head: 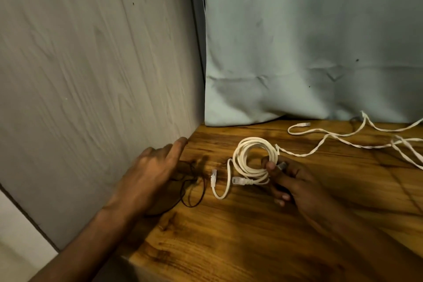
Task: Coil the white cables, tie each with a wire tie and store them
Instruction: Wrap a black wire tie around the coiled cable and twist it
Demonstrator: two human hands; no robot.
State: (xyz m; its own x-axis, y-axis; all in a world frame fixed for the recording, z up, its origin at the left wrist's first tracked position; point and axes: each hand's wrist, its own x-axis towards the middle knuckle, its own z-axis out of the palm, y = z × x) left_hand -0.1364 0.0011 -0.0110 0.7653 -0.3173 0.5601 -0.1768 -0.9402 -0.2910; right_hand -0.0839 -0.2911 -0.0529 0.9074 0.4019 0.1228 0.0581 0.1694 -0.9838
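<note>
A white network cable wound into a coil [251, 155] is held upright on the wooden table [251, 236] by my right hand [295, 185], whose thumb and fingers pinch its right side. Two clear plugs with short tails hang out of the coil at its lower left. My left hand [148, 174] reaches over a small heap of thin dark wire ties [194, 190] by the left wall, fingers spread and straight; whether it touches them I cannot tell. A second white cable [343, 139] lies loose and tangled at the back right.
A grey wood-grain panel [91, 75] walls off the left side. A pale blue-grey curtain [309, 41] hangs behind the table's back edge. The table's front-left corner lies just below my left forearm.
</note>
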